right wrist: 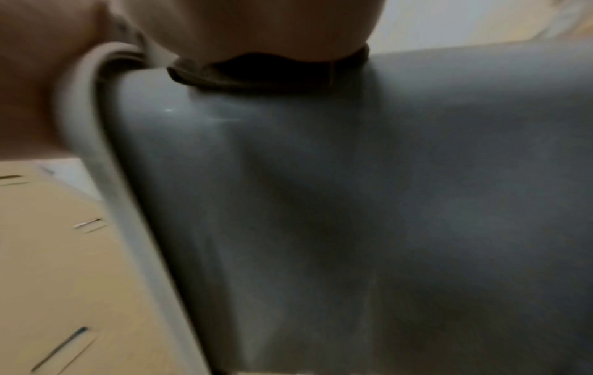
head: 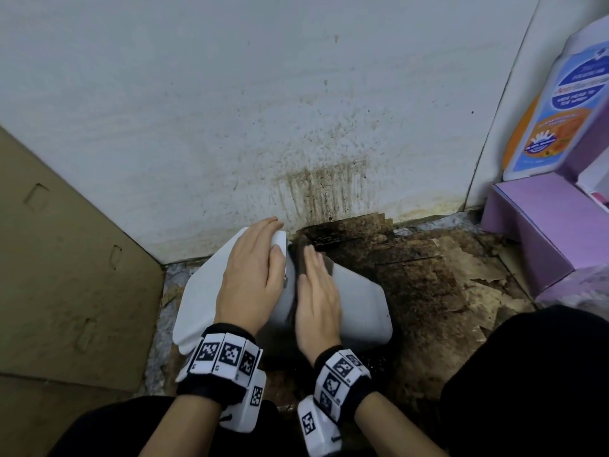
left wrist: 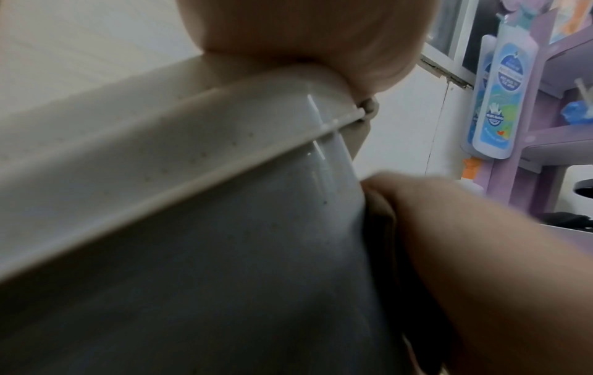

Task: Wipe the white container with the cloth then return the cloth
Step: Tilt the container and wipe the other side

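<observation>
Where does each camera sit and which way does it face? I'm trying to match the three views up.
Head: looks down from above at the white container, both hands, left hand, right hand, wristbands and dark-clothed knees.
Left wrist: looks along the left palm on the container's rim, towards the purple shelf; the right hand crosses it.
Right wrist: looks along the container's side; the palm presses the dark cloth.
Shared: both wrist views show the cloth; all show the container.

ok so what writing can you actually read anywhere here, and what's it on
"AntiBacterial": seemingly, on the white bottle at the right in the head view.
That label's other lines: too blurred to read.
Blue-labelled bottle in the left wrist view: too blurred.
Wrist bands: black-and-white code patterns, no words.
</observation>
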